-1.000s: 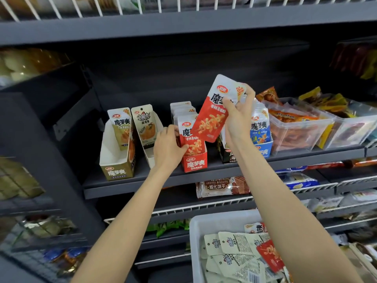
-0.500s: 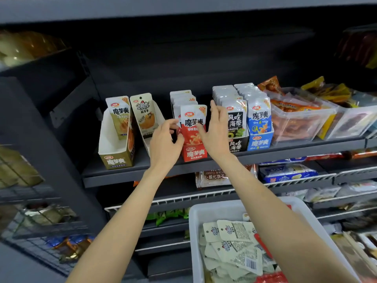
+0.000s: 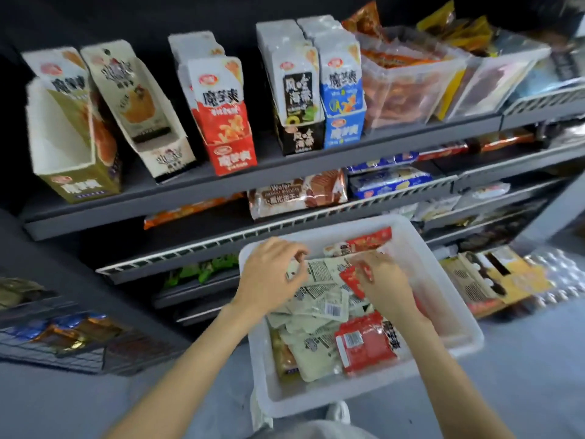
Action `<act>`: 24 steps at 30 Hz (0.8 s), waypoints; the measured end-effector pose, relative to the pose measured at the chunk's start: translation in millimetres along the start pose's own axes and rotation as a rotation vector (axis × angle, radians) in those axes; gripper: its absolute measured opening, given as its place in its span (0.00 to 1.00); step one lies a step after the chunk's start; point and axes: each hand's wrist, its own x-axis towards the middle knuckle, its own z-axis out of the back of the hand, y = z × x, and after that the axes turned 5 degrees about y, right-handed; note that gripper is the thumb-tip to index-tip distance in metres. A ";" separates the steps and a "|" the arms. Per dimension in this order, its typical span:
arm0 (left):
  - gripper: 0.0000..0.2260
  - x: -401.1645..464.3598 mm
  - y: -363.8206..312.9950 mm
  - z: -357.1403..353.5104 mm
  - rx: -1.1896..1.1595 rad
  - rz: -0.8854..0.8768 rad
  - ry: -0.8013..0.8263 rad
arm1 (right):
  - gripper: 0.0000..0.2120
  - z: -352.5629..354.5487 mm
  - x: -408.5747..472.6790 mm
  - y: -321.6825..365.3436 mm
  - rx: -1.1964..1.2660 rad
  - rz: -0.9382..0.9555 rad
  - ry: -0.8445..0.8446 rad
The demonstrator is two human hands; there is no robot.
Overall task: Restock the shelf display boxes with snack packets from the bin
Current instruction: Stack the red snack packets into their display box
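Both my hands are down in the white bin (image 3: 411, 239), among the loose snack packets. My left hand (image 3: 269, 277) has its grip curled over the pale packets (image 3: 319, 299) at the far side of the pile — thumb and fingertips look to be pinching the edge of one, though blur keeps me from being sure. My right hand (image 3: 383, 280) has its grip closed on a small red packet (image 3: 354, 277), pinched between thumb and fingers. A larger red packet (image 3: 364, 346) lies nearer me in the bin. Up on the shelf (image 3: 190, 191) stand the display boxes — the red box (image 3: 228, 122) is filled, the olive box (image 3: 72, 147) at the left is mostly hollow.
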 end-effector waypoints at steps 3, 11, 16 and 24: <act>0.14 -1.4 -5.1 -37.9 -0.004 0.173 0.395 | 0.11 -4.4 -18.8 -30.5 -0.168 -0.100 -0.053; 0.23 44.1 -30.3 -99.0 0.005 0.288 0.358 | 0.21 7.0 17.3 -55.2 -0.210 0.031 -0.027; 0.31 56.5 -46.9 -124.2 0.054 0.281 0.541 | 0.20 16.8 65.0 -56.1 -0.412 0.223 0.051; 0.35 69.1 -53.3 -138.1 0.027 0.398 0.698 | 0.09 29.5 77.8 -49.6 -0.827 0.433 0.146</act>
